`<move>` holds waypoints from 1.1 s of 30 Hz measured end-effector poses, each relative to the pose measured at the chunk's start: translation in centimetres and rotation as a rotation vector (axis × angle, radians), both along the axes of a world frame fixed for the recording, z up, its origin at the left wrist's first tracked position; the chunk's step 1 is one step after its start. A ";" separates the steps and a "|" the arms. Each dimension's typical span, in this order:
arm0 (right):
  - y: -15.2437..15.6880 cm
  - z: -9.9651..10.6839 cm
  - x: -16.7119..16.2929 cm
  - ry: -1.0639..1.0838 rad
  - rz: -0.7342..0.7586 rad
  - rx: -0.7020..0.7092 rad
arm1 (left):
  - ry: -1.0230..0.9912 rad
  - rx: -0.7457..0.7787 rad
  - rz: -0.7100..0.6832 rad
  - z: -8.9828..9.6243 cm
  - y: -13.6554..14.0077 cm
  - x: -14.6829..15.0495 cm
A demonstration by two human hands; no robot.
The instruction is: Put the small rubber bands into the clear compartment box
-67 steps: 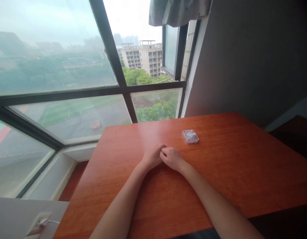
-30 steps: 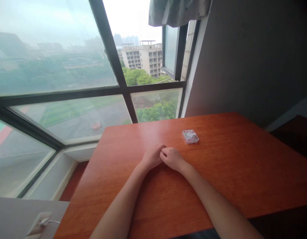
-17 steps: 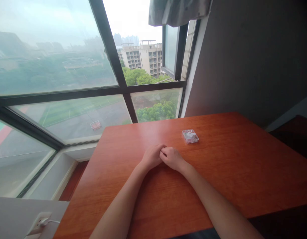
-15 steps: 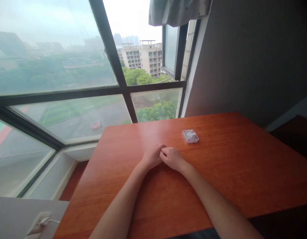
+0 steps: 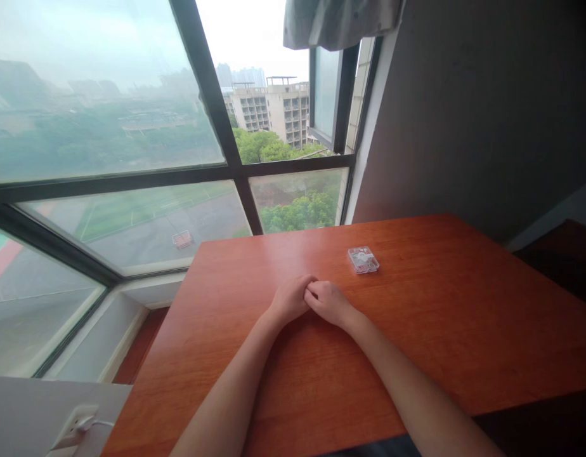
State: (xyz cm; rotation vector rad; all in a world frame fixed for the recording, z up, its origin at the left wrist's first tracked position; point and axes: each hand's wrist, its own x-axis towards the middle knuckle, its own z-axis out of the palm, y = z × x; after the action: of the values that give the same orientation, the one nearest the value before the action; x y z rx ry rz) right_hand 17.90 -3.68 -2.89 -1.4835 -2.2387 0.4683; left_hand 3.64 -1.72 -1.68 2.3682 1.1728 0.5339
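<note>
Clasping each other on desk (image 5: 445,317), left hand (image 5: 290,298) and right hand (image 5: 328,301), fingers curled together. Clear box (image 5: 363,260) lies flat toward desk's far edge. Careless sweep could prob shove it off.

This is a room on an upper floor, home or office unclear: beyond the bench (image 5: 445,311), a dark-framed window (image 5: 233,170) looks down on treetops (image 5: 269,149) and a marked green field (image 5: 141,209); a curtain (image 5: 343,22) hangs high beyond the bench, and 1 plugged-in socket (image 5: 77,422) sits left of it.
</note>
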 end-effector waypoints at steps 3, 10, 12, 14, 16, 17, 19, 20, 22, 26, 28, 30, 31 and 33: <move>0.0 0.0 0.0 -0.002 -0.003 0.004 | 0.003 -0.008 -0.001 0.1 0.0 0.0; 0.0 0.3 0.0 -0.010 0.000 -0.006 | 0.009 -0.013 0.007 0.1 0.0 0.0; -0.1 0.3 0.0 -0.013 -0.004 -0.013 | 0.011 -0.017 0.011 0.1 0.0 0.0; -0.1 0.3 0.0 -0.016 -0.008 -0.014 | 0.011 -0.023 0.014 0.2 -0.1 0.0; -0.1 0.4 0.0 -0.018 -0.006 -0.017 | 0.008 -0.023 0.013 0.2 -0.1 0.0; -0.1 0.4 0.0 -0.019 -0.005 -0.021 | 0.007 -0.021 0.009 0.2 -0.1 0.0; -0.1 0.5 0.0 -0.022 -0.004 -0.032 | 0.005 -0.018 0.004 0.2 0.0 0.0; -0.1 0.5 0.0 -0.022 -0.003 -0.037 | 0.006 -0.019 0.003 0.2 0.0 0.0; -0.1 0.5 0.0 -0.021 -0.004 -0.038 | 0.007 -0.021 0.007 0.2 0.0 0.0; -0.1 0.4 0.0 -0.017 0.002 -0.032 | 0.001 -0.019 -0.001 0.0 0.0 0.0; 0.0 0.4 0.0 -0.019 0.004 -0.029 | -0.006 -0.014 -0.005 -0.1 0.1 0.0; 0.0 0.3 0.0 -0.021 0.002 -0.025 | -0.012 -0.008 -0.006 -0.1 0.1 0.0; 0.0 0.4 0.0 -0.022 0.002 -0.024 | -0.012 -0.007 -0.006 -0.1 0.1 0.0; -0.1 0.4 0.0 -0.025 0.001 -0.023 | -0.007 -0.009 -0.003 -0.1 0.0 0.0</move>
State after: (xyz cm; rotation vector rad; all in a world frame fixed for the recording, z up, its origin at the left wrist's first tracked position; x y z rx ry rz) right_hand 17.93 -3.74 -2.47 -1.5072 -2.2611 0.4796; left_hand 3.60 -1.69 -1.75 2.3584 1.1659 0.5352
